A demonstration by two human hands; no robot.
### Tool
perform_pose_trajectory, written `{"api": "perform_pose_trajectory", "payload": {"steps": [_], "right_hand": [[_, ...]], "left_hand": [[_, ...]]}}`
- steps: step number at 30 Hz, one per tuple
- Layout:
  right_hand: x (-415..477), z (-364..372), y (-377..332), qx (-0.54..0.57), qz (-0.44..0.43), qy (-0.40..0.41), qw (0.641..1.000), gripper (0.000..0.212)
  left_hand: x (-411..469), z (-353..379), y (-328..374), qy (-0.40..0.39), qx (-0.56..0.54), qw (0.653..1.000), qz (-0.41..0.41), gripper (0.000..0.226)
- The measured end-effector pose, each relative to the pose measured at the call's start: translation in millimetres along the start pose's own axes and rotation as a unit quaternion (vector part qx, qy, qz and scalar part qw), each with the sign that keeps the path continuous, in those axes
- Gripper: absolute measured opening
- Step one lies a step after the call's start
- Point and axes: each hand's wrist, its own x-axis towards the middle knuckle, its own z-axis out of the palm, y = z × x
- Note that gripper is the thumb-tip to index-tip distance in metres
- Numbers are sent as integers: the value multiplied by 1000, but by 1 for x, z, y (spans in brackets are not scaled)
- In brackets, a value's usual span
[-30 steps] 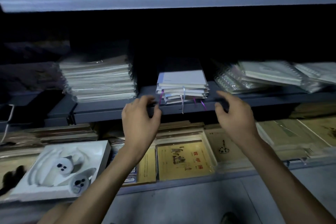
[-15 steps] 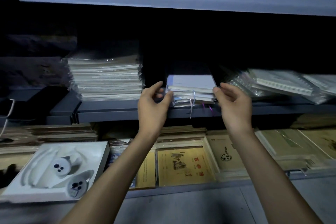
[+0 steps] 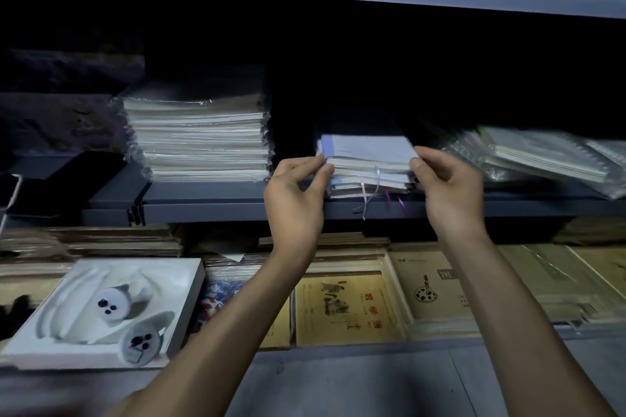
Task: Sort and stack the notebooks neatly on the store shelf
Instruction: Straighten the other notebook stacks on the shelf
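Note:
A small stack of pale blue notebooks [image 3: 367, 159] with ribbon bookmarks hanging over the front sits on the dark middle shelf [image 3: 210, 205]. My left hand [image 3: 294, 200] pinches the top notebooks at the stack's left front corner. My right hand [image 3: 447, 189] pinches the same notebooks at the right front corner. The back of the stack fades into shadow.
A tall stack of plastic-wrapped notebooks [image 3: 200, 142] stands left of the blue stack. Wrapped spiral notebooks [image 3: 542, 159] lie tilted to its right. Below, yellow-brown exercise books [image 3: 345, 310] and a white box with rabbit figures [image 3: 105, 311] fill the lower shelf.
Both hands rose from the shelf's front edge to the blue stack and closed on its two front corners. The view has moved closer.

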Motion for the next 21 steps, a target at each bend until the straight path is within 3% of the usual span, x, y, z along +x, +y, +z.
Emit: {"api": "perform_pose_trajectory", "payload": {"steps": [9,15,21], "right_hand": [[2,3,-2,45,41,0,998,25],[-4,5,-7,103,106,68,987,23],[-12,3,-11,127,126,61,982,27]], "left_hand": [[-9,4,2,37,38,998,21,21],[-7,2,3,14,27,999,-11,25],[-2,1,1,7,17,1000,-8,21]]}}
